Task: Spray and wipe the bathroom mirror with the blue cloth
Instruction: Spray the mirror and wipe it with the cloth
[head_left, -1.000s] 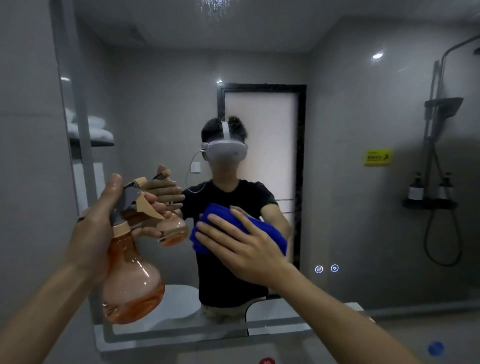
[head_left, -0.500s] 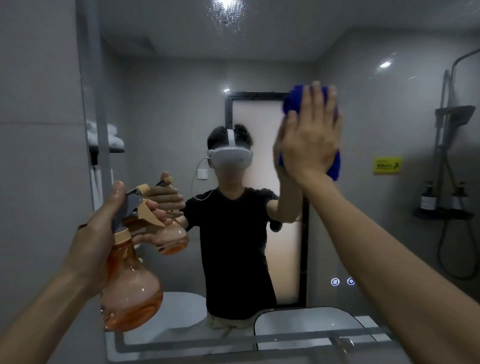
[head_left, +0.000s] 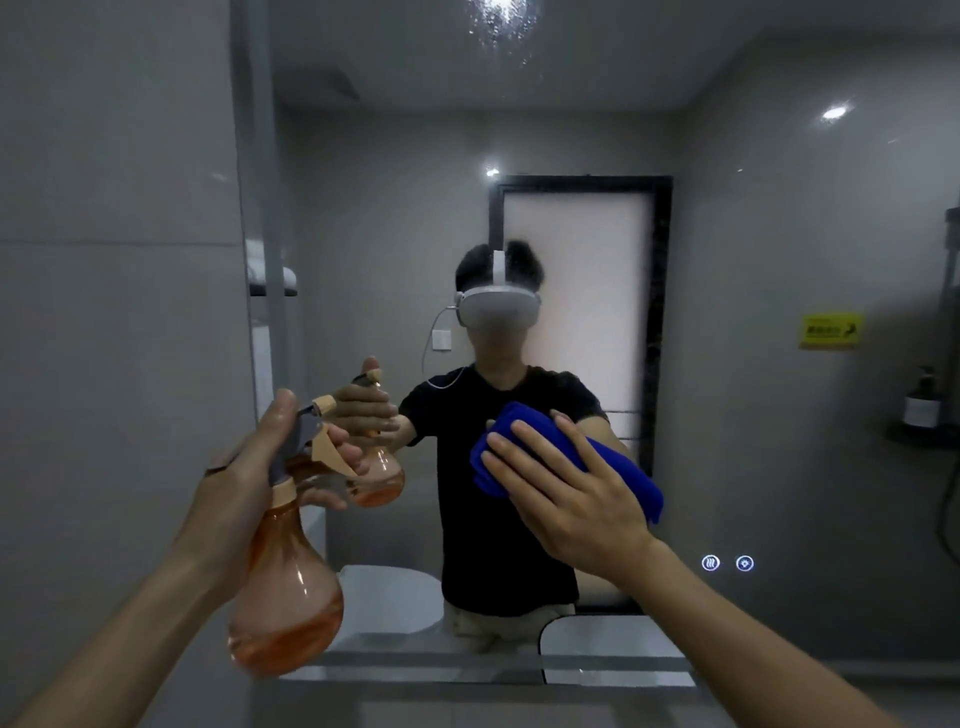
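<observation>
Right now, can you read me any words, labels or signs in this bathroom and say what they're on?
Yellow sign, seen in the mirror on the wall: dark print, too blurred to read.
Dark pump bottle on the shelf: pale label, unreadable.
Two lit round icons on the mirror: symbols, not words.
Nothing else bears text.

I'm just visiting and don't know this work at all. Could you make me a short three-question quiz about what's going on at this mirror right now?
1. True or false: the left hand holds the orange spray bottle by its trigger head.
2. Which does the right hand press against the mirror? A) a sponge B) the blue cloth C) a paper towel
3. Fill in: droplets of spray show on the glass near the ___ edge of the picture.

Key: 1 true; 2 B; 3 top.
</observation>
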